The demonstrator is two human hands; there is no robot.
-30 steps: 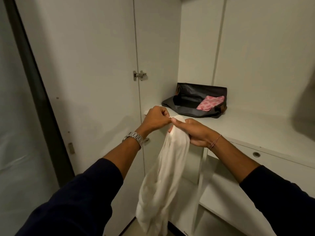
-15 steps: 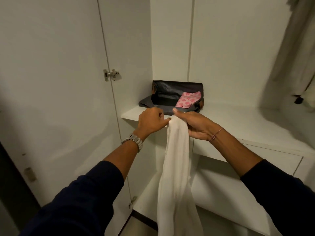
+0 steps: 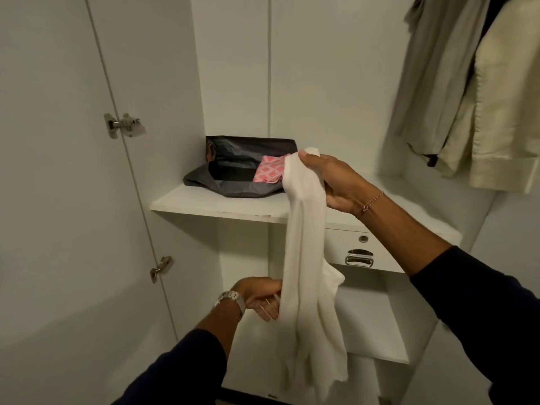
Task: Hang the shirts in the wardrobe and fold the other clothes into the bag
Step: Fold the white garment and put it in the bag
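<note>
A long white garment (image 3: 306,258) hangs bunched in front of the open wardrobe. My right hand (image 3: 336,182) grips its top end at shelf height. My left hand (image 3: 260,296) is lower down, at the garment's left edge near its middle; its fingertips go behind the cloth, so the grip itself is hidden. A dark bag (image 3: 233,171) lies open on the white shelf (image 3: 204,204), with a folded pink patterned cloth (image 3: 267,172) inside it. Pale shirts (image 3: 482,92) hang at the upper right.
The wardrobe door (image 3: 58,200) stands open on the left with two metal hinges (image 3: 122,125). Under the shelf sits a drawer (image 3: 359,254) with a metal handle and a lock. A lower shelf (image 3: 374,325) lies behind the garment.
My left hand has left the garment's top and dropped down to its middle. My right hand still holds the top end. The view has swung right, bringing the hanging shirts into sight.
</note>
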